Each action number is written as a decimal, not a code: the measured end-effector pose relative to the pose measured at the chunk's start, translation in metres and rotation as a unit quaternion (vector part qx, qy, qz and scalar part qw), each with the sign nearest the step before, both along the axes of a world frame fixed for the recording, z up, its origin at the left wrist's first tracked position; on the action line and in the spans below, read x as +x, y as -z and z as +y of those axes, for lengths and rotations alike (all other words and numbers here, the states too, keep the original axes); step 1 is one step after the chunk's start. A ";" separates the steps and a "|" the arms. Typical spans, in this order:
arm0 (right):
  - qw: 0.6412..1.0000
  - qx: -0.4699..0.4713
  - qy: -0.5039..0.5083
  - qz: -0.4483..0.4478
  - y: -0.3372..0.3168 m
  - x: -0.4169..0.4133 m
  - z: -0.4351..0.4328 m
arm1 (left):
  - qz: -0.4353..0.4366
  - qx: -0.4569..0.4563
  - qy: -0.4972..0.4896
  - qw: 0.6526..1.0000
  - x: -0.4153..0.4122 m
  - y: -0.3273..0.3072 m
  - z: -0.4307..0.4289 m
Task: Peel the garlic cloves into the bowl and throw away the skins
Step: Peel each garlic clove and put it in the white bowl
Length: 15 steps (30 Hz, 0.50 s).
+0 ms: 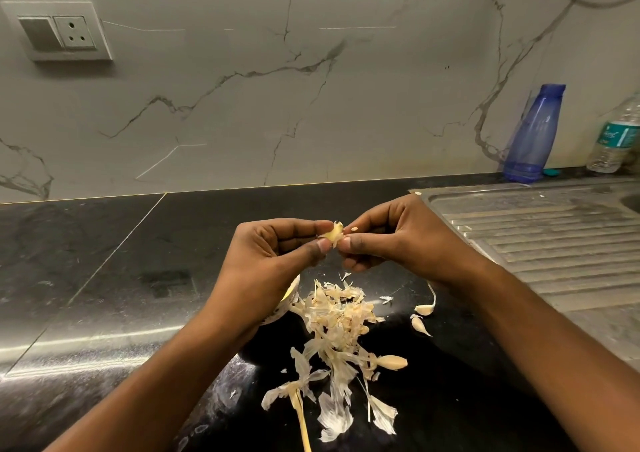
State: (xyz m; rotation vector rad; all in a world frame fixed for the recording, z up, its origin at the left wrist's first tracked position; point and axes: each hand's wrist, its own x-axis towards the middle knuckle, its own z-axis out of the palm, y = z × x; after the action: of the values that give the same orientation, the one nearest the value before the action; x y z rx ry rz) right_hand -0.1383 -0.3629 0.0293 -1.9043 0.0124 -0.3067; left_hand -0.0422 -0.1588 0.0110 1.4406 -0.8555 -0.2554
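A pale garlic clove (334,233) with loose skin is held above the black counter. My left hand (277,247) pinches it between thumb and forefinger. My right hand (391,233) pinches its other end, fingertips against the skin. Below my hands lies a heap of papery garlic skins (337,316), trailing toward the front edge. Three unpeeled cloves lie on the counter, two (424,309) to the right of the heap and one (393,362) lower down. The bowl (287,301) is mostly hidden under my left wrist; only a bit of its rim shows.
A steel sink drainboard (540,237) fills the right side. A blue bottle (533,133) and a clear water bottle (614,136) stand against the marble wall at the back right. A wall socket (59,31) is at the upper left.
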 end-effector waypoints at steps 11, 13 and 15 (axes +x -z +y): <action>0.999 -0.028 0.007 -0.042 0.003 0.000 -0.003 | -0.057 0.018 -0.006 0.998 0.003 0.001 -0.001; 0.999 -0.025 -0.001 -0.046 0.004 0.000 -0.004 | -0.060 0.018 -0.010 0.998 0.004 0.000 -0.001; 0.999 -0.008 -0.007 -0.041 0.003 0.000 -0.004 | -0.062 0.020 -0.013 0.998 0.006 0.000 -0.001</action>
State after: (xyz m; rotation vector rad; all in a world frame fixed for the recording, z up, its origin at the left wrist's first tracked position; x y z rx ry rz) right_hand -0.1381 -0.3666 0.0262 -1.9064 -0.0581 -0.3772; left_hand -0.0366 -0.1593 0.0110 1.5162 -0.9357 -0.1667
